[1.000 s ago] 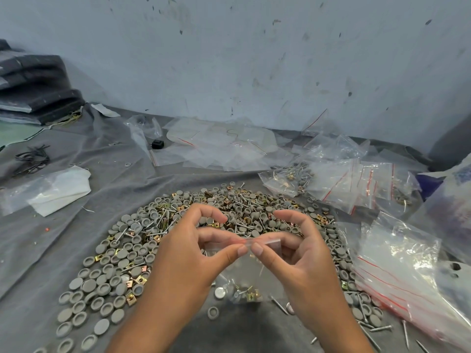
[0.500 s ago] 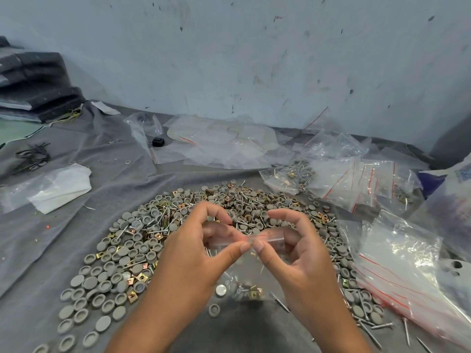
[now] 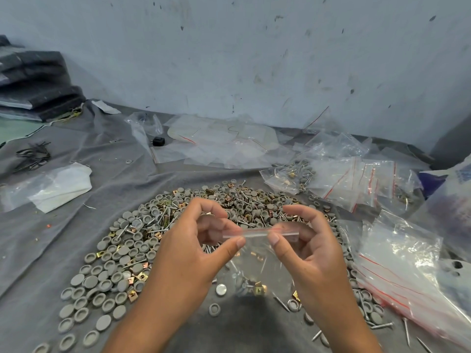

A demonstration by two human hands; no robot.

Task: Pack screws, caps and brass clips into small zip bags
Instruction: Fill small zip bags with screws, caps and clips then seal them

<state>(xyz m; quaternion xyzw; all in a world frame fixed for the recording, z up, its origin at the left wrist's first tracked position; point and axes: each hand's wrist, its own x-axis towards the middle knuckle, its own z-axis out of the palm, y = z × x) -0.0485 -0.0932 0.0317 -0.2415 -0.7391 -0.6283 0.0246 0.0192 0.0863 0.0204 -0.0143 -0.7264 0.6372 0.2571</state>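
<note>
The left hand [image 3: 188, 253] and the right hand [image 3: 309, 253] each pinched the top strip of one small zip bag [image 3: 257, 261] between thumb and curled fingers, holding it up above the heap of parts [image 3: 178, 225]. The left thumb tip sat near the middle of the strip; the right thumb tip sat just beside it, a short gap apart. The bag hung down clear between the wrists. At its bottom lay a small cluster of parts: at least one brass clip [image 3: 259, 290], a few screws and a grey cap or two, too jumbled to count surely.

The heap itself spread under and around both hands on a grey cloth [image 3: 76, 238]: hundreds of grey caps [image 3: 84, 280], many screws and many brass clips mixed, far too many to count. The hands hid the middle of it. At the heap's near edge one pale shiny cap [image 3: 221, 289] lay face up.

To the right of the heap lay a stack of empty zip bags [image 3: 397, 271] with red lines, and beyond the heap's far right corner a group of about four filled bags [image 3: 356, 179]. Behind the heap lay loose clear plastic sheets [image 3: 224, 146] with a small black object [image 3: 158, 141] beside them. To the left of the heap lay a white folded piece in plastic [image 3: 58, 187], and far beyond that a stack of dark slabs [image 3: 35, 85] against the wall [image 3: 229, 59].
</note>
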